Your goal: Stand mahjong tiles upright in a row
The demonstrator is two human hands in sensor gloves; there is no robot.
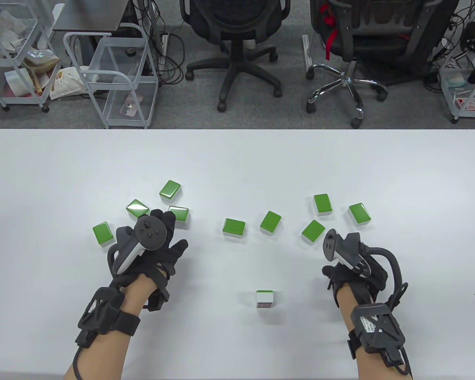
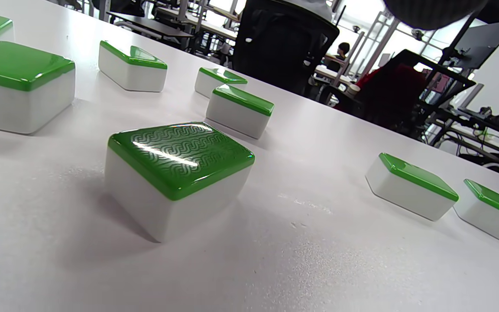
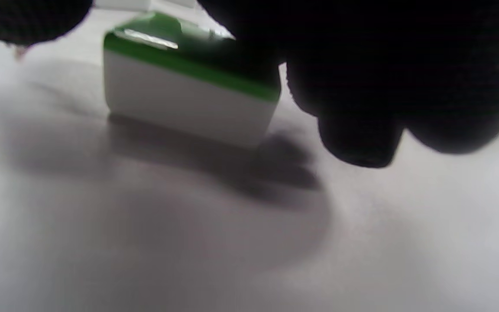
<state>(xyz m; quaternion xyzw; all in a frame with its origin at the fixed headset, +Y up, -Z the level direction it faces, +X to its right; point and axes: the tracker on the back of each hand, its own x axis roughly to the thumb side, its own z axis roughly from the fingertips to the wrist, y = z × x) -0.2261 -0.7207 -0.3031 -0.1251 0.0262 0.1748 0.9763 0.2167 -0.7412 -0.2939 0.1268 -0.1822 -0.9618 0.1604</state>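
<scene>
Several mahjong tiles lie flat, green backs up, in a loose arc across the white table (image 1: 237,166). One tile (image 1: 265,299) stands upright near the front middle. My left hand (image 1: 158,245) is spread flat and holds nothing, its fingertips next to a flat tile (image 1: 178,215). The left wrist view shows a flat tile (image 2: 180,173) close ahead and others behind it. My right hand (image 1: 346,263) is just in front of a flat tile (image 1: 313,231). In the right wrist view that tile (image 3: 189,86) lies on the table, with the gloved fingers (image 3: 362,108) at its right end and the thumb (image 3: 24,17) off to its left.
More flat tiles lie at the far left (image 1: 103,233), the middle (image 1: 234,228) and the far right (image 1: 359,213). Office chairs (image 1: 237,47) and wire carts (image 1: 114,79) stand on the floor beyond the table's far edge.
</scene>
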